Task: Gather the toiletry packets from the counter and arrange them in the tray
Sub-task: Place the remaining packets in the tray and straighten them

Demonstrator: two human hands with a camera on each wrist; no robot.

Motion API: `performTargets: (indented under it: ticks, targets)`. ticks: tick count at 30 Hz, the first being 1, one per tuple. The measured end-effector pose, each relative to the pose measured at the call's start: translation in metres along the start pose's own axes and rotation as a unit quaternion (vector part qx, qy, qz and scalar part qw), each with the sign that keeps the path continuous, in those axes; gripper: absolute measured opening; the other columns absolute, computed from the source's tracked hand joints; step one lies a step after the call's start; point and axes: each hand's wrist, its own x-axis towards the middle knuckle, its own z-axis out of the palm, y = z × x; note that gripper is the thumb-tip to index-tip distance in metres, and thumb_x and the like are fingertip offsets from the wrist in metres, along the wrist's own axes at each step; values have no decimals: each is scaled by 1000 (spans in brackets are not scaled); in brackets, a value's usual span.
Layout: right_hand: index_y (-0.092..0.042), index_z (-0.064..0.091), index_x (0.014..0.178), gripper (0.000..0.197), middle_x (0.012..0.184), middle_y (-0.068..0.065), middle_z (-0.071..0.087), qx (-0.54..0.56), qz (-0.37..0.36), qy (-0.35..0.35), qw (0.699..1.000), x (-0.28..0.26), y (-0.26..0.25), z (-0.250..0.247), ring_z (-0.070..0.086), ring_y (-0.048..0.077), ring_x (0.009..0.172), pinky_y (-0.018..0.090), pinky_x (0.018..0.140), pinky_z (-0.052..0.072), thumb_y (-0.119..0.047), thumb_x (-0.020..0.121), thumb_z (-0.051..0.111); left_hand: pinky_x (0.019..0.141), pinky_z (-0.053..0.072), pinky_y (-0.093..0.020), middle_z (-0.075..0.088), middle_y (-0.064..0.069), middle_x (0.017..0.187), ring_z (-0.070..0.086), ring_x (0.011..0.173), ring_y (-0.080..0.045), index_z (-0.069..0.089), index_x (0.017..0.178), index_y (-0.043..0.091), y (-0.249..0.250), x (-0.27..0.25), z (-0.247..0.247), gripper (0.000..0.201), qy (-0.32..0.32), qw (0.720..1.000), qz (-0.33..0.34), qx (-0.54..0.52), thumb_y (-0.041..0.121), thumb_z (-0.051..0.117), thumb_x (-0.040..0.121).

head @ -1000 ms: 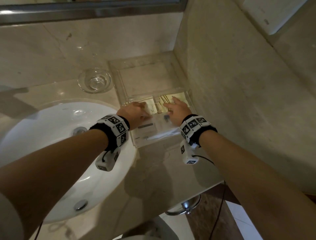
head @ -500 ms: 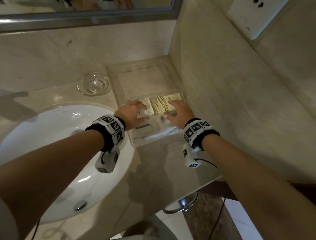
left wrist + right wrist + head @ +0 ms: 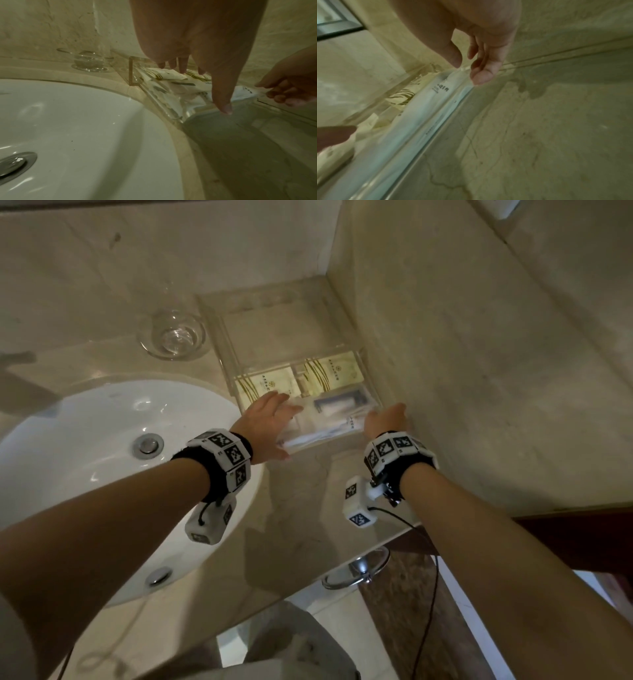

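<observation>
A clear acrylic tray sits in the counter's back right corner, its far half bare. Its near half holds two cream packets, a dark-printed packet and a long white packet along the front wall. My left hand reaches over the tray's near left part with straight fingers. In the left wrist view its thumb touches the tray's front wall. My right hand is at the near right corner. There its thumb and fingers pinch the end of the long white packet.
A small glass dish stands left of the tray. The white sink basin with its drain lies close to the tray's left side. The stone wall runs along the tray's right side. Bare counter lies in front.
Both hands have moved apart from the middle of the tray to its near corners, uncovering the cream packets. The head view has tilted down.
</observation>
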Motion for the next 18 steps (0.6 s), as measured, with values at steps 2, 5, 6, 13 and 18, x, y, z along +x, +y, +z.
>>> performTargets:
  ticks: [2,5,6,13,18]
  targets:
    - [1,24,142,51,144,19,37,7,5,-1,1000,-3,2,-3,39,32,132,35,105,33,-17,97,39,120,7,-40,15,-13,155,7,145,-32,22,146,18,-1,1,1,96,12,1000,3,1,38,76,69]
    - [0,21,144,52,148,18,31,72,54,-3,996,4,7,2,34,32,135,34,101,33,-19,98,37,120,9,-41,18,-14,154,10,144,-32,25,145,17,-3,3,5,96,14,1000,5,-2,37,77,68]
    - [-2,20,145,52,150,17,29,118,81,0,990,7,8,6,33,32,137,34,101,32,-22,99,36,120,9,-41,19,-13,154,11,144,-32,25,145,17,-3,3,5,95,15,1000,7,-4,37,77,67]
    - [0,49,122,39,110,18,63,355,154,-93,917,11,14,16,64,27,85,36,73,57,-26,94,53,120,10,-40,20,-13,153,12,144,-32,29,144,17,-3,3,7,91,20,1000,17,0,35,77,68]
    - [2,58,97,11,90,17,64,383,157,-125,902,13,14,11,60,23,68,35,64,53,-4,91,50,119,9,-40,19,-13,154,11,144,-32,30,143,18,-1,1,6,87,22,1000,22,-1,31,75,70]
